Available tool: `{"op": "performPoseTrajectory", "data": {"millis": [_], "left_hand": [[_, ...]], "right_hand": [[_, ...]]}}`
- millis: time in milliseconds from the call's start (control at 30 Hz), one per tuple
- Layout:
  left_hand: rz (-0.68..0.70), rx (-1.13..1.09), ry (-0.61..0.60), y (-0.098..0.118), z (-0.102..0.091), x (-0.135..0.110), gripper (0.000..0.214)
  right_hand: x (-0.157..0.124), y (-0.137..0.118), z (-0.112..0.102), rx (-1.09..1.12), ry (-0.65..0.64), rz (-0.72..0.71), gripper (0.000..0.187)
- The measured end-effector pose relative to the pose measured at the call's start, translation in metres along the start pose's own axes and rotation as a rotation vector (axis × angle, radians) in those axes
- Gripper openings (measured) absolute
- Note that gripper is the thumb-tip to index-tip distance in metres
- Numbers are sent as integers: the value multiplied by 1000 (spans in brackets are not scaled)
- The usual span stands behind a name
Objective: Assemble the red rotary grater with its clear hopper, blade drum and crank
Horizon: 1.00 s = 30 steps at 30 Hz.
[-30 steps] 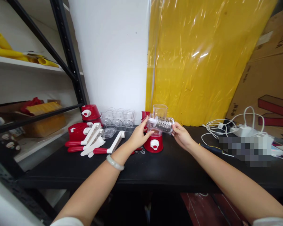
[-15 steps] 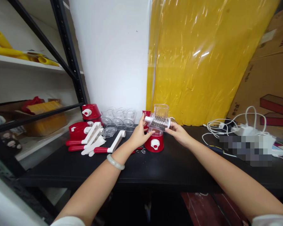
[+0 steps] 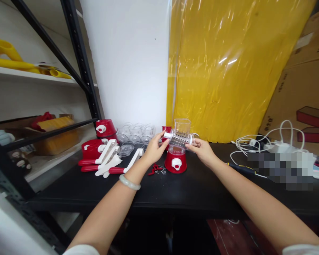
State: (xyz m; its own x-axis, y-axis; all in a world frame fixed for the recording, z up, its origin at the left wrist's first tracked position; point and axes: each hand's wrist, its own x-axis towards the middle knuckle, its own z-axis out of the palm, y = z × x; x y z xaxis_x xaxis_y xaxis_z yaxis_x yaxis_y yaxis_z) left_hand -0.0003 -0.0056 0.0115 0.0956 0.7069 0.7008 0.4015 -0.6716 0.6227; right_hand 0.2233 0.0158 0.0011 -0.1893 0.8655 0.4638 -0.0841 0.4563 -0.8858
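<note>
Both hands hold a metal grater drum (image 3: 181, 139) with white ends, lying nearly level. My left hand (image 3: 156, 146) pinches its white shaft end, thumb and fingers closed. At the opposite end, my right hand (image 3: 200, 148) grips the white rim. Directly behind the drum stands a clear plastic hopper (image 3: 182, 124) on a red base (image 3: 175, 163) with a white knob. Small red parts (image 3: 155, 169) and several screws lie on the black table (image 3: 159, 193) beside that base.
To the left lie white crank handles (image 3: 106, 156) with red grips, next to more red bases (image 3: 91, 148) and clear plastic hoppers (image 3: 135, 132). A screwdriver (image 3: 241, 168) and white cables (image 3: 246, 143) are at right. Black metal shelving (image 3: 81, 63) rises at far left.
The view has shifted slightly, moving the scene a little to the right and down. Both hands keep holding the drum, and the small red parts beside the base show more fully.
</note>
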Motion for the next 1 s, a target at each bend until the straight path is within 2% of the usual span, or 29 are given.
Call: {"op": "performPoseTrajectory", "data": {"millis": [67, 133, 200, 267, 333, 400, 467, 500, 600, 667, 767, 867, 1000], "left_hand": [[15, 44, -25, 2, -6, 3, 52], [2, 139, -53, 4, -23, 10, 59], [-74, 329, -47, 7, -48, 17, 62], [-209, 620, -65, 8, -77, 20, 53], [-344, 897, -195, 7, -98, 15, 46], [-421, 1079, -358, 2, -106, 3, 42], [-432, 1152, -466, -5, -103, -13, 39], [-439, 1169, -480, -8, -98, -22, 37], [-455, 1213, -453, -11, -85, -40, 27], [-441, 1225, -437, -6, -80, -43, 25], [-377, 1175, -381, 11, -80, -35, 25], [-282, 1012, -237, 27, -77, -19, 26], [-189, 804, -163, 23, -58, -1, 25]], "right_hand": [[-1, 3, 0, -1, 18, -10, 35], [-2, 5, 0, -19, 30, -19, 32], [-3, 5, 0, -46, 32, -27, 31], [-4, 5, -1, -73, 33, -36, 32], [-4, 6, -3, -89, 35, -43, 34], [-4, 8, -4, -93, 35, -47, 35], [-4, 11, -4, -94, 25, -52, 35], [-4, 12, -5, -95, 19, -56, 35], [-5, 13, -4, -94, 17, -71, 32], [-6, 12, -3, -89, 21, -79, 32], [-7, 10, -2, -81, 20, -80, 32], [-7, 8, 0, -70, 20, -73, 32], [-8, 7, 0, -56, 26, -80, 31]]}}
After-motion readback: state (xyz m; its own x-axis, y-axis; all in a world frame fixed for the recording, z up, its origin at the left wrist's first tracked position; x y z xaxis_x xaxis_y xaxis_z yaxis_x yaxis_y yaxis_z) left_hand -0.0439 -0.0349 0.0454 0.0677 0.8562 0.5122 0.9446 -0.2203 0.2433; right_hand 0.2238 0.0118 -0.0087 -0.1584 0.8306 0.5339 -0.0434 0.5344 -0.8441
